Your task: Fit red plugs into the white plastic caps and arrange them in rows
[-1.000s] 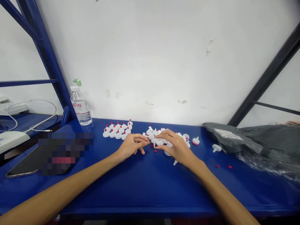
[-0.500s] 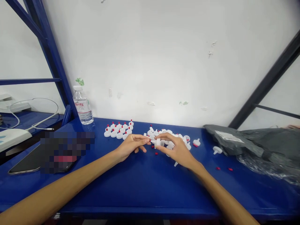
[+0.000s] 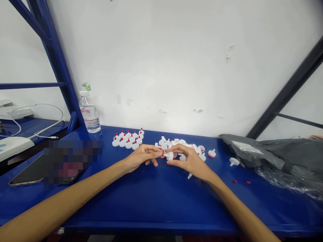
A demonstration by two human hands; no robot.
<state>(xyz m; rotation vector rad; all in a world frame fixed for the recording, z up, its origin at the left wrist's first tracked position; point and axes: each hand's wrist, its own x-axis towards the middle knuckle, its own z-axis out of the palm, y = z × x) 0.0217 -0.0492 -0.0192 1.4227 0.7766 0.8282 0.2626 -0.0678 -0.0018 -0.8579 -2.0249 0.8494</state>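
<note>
My left hand (image 3: 146, 155) pinches a small red tip cap (image 3: 163, 154) between thumb and forefinger. Facing it, a white nozzle cap (image 3: 170, 155) lies on its side in my right hand (image 3: 189, 159), its spout pointing left. The red tip cap sits at the end of that spout; whether it is pushed on I cannot tell. Behind my right hand spreads a loose pile of white nozzle caps (image 3: 179, 142), with red tip caps scattered among them. Left of my hands stand rows of white nozzle caps with red tips (image 3: 128, 145), upright.
A water bottle (image 3: 89, 114) stands at the back left by the blue frame post. On the left lie a dark phone-like slab (image 3: 26, 171) and a blurred patch. Grey plastic bags (image 3: 254, 151) fill the right side. Loose red tip caps (image 3: 235, 181) lie before them.
The nozzle cap in my right hand has turned so its spout lines up with the red tip cap. The two pieces now meet. My left hand has barely moved.
</note>
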